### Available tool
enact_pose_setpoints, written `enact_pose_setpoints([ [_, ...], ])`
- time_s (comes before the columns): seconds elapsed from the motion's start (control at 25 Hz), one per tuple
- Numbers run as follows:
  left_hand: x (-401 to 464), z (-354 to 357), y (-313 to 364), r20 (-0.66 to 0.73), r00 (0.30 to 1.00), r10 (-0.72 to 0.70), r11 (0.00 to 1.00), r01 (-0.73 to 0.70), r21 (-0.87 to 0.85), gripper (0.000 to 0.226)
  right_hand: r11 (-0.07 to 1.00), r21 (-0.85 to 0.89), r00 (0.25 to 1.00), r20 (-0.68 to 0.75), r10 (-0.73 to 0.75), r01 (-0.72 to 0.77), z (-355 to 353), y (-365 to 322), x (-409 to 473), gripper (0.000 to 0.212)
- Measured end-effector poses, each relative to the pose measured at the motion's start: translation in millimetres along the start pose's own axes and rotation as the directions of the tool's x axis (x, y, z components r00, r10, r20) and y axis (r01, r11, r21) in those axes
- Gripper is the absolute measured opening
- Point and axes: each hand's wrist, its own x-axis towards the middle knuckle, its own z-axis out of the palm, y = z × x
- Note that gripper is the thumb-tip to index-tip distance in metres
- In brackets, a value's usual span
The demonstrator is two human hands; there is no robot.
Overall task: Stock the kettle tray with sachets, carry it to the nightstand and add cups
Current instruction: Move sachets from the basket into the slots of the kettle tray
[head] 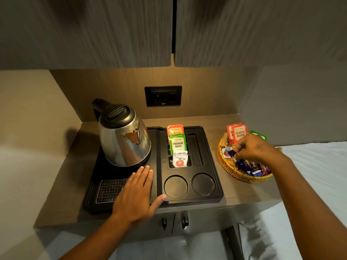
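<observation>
The left hand (pixel 138 192) lies flat and empty on the kettle tray (pixel 210 184), probably to steady it on the surface (pixel 244 196). At three o'clock, the right hand (pixel 257 148) pinches a dark blue sachet (pixel 242 163) in the wicker basket (pixel 231 170), apparently for the tray's empty long slot (pixel 196 149).

One steel kettle (pixel 124 136), one black tray (pixel 208 147) with two round cup wells, three sachets upright in its slots, one wicker basket (pixel 228 168) with perhaps three upright sachets and several dark wrappers, two hands, one wall socket (pixel 163 96)
</observation>
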Motion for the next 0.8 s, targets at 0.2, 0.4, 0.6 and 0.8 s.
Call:
enact_pose_setpoints([
  [0.2,0,0,0,0.001,1.0,-0.001,1.0,0.001,-0.007,0.093,0.97,0.236,0.992,-0.093,0.085,-0.061,14,-93,53,0.006],
  [0.4,0,2,-2,0.012,1.0,-0.015,1.0,0.015,-0.009,0.09,0.944,0.25,0.959,-0.127,0.253,-0.216,62,-136,115,0.006],
  [0.6,2,4,-1,-0.012,1.0,0.013,1.0,-0.013,0.007,0.091,0.966,0.184,0.958,-0.188,0.215,-0.181,65,-130,131,0.015],
  [0.8,-1,4,-1,-0.035,0.999,0.016,1.0,-0.016,0.005,0.089,0.977,0.147,0.918,-0.346,0.196,-0.154,28,-65,82,0.017],
])
